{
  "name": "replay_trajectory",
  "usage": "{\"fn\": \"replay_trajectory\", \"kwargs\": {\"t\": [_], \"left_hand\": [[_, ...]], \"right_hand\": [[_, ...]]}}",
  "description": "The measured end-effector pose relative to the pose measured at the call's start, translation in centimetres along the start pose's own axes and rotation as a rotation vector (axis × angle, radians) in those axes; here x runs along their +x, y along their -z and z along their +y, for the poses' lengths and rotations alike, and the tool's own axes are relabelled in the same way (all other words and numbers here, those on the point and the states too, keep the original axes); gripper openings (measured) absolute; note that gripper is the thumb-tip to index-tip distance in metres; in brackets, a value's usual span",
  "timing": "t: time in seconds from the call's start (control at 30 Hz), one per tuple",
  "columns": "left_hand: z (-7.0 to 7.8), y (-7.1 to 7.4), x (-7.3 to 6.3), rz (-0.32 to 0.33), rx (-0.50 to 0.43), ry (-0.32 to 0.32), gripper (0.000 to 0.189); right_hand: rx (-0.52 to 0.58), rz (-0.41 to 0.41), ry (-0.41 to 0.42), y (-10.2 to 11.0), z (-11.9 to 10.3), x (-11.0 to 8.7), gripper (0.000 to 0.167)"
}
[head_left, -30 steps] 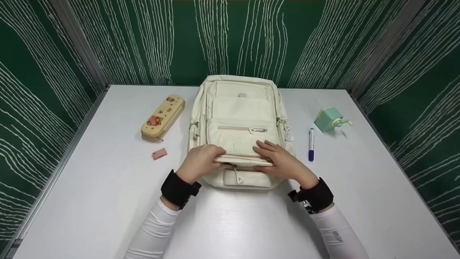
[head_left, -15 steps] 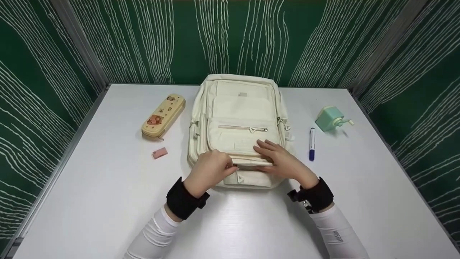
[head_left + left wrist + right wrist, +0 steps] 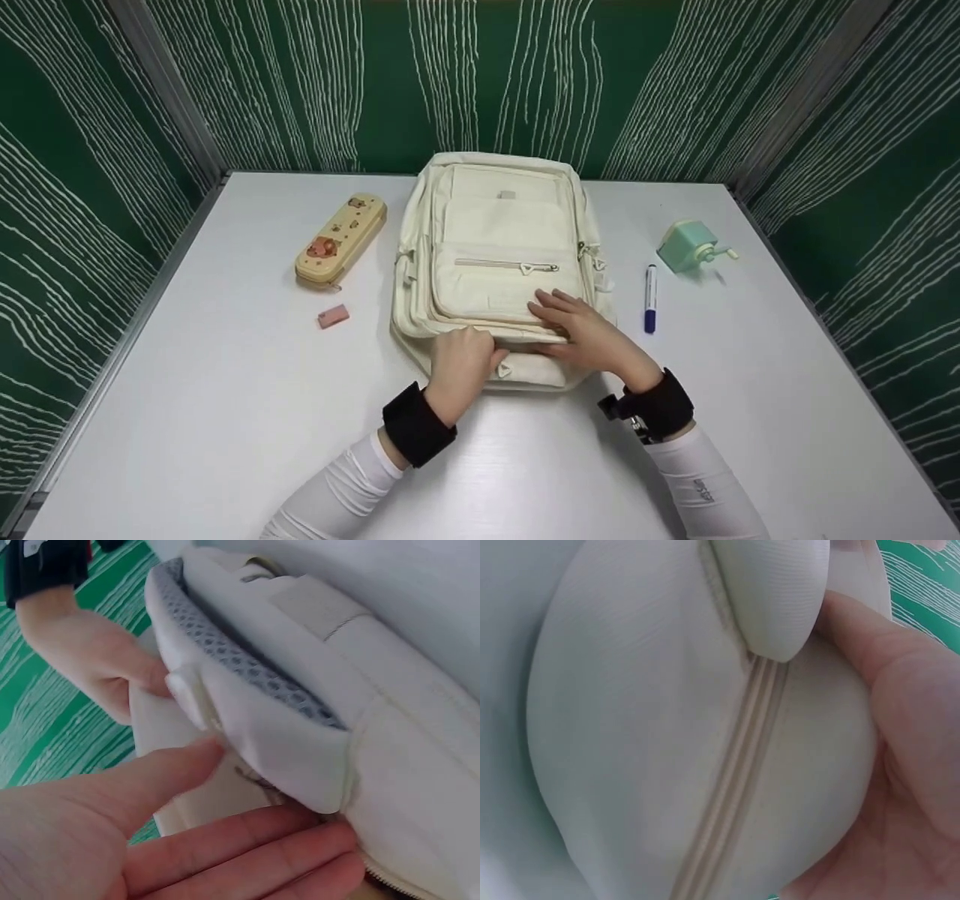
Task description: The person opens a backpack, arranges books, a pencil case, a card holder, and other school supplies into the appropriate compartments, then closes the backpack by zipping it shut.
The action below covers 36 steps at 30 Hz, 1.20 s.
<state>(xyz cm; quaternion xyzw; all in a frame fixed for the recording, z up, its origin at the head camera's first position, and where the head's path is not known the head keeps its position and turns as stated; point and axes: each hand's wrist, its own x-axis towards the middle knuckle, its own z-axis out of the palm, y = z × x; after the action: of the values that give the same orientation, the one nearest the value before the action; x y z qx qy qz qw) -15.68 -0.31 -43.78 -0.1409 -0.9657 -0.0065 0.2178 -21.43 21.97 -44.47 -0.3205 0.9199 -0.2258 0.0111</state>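
On my head feed, the bag [image 3: 502,217] lies on its back in the middle of the table [image 3: 187,390], its top reaching the back edge as the camera sees it. Its lower end faces me, with a wide strip of white tabletop between it and the bottom of the view.

My right hand [image 3: 589,334] grips the bag near its lower right corner: fingers spread over the front pocket [image 3: 480,289], thumb tucked under the fold. The right wrist feed shows that palm against the bag's rounded side, close by a zip [image 3: 731,772].

My left hand [image 3: 461,367] is bent over the bag's lower edge, left of centre. On its wrist feed the fingertips go under a rim, beneath a patch of grey mesh [image 3: 251,664], and I cannot tell whether they hold anything. The gap between both hands is narrow.

To the left, the yellow case [image 3: 341,240] slants near the bag without touching it, and the pink eraser [image 3: 333,316] sits just below the case. A broad band of table runs from those two to the left edge. To the right, the marker [image 3: 650,300] lies near the bag, blue end toward me, with the green sharpener [image 3: 686,246] beyond it, nearer the right edge.
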Motion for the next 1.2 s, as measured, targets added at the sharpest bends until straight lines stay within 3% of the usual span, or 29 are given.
{"fn": "replay_trajectory", "kwargs": {"t": [0.17, 0.27, 0.4, 0.6, 0.97, 1.2], "left_hand": [[0.4, -0.8, -0.1, 0.040, 0.045, -0.016, 0.028], [0.5, -1.1, -0.2, 0.077, 0.070, -0.040, 0.032], [0.3, -0.8, -0.1, 0.057, 0.046, -0.066, 0.034], [-0.4, -0.1, 0.0, 0.007, -0.035, -0.092, 0.028], [-2.7, -0.7, -0.9, 0.043, -0.232, -0.141, 0.034], [-3.9, -0.4, -1.2, 0.052, -0.407, -0.161, 0.023]], "right_hand": [[-0.009, 0.001, 0.004, -0.1, 0.0, 0.0, 0.063], [-0.009, 0.003, 0.004, -0.1, 0.0, -0.1, 0.063], [-0.001, 0.010, 0.006, 0.0, 0.1, -0.3, 0.062], [0.026, -0.011, -0.012, -0.1, 0.2, -0.5, 0.065], [0.059, -0.036, -0.024, -0.1, 0.1, -0.3, 0.069], [0.071, -0.034, -0.037, -0.1, 0.0, -0.3, 0.073]]}}
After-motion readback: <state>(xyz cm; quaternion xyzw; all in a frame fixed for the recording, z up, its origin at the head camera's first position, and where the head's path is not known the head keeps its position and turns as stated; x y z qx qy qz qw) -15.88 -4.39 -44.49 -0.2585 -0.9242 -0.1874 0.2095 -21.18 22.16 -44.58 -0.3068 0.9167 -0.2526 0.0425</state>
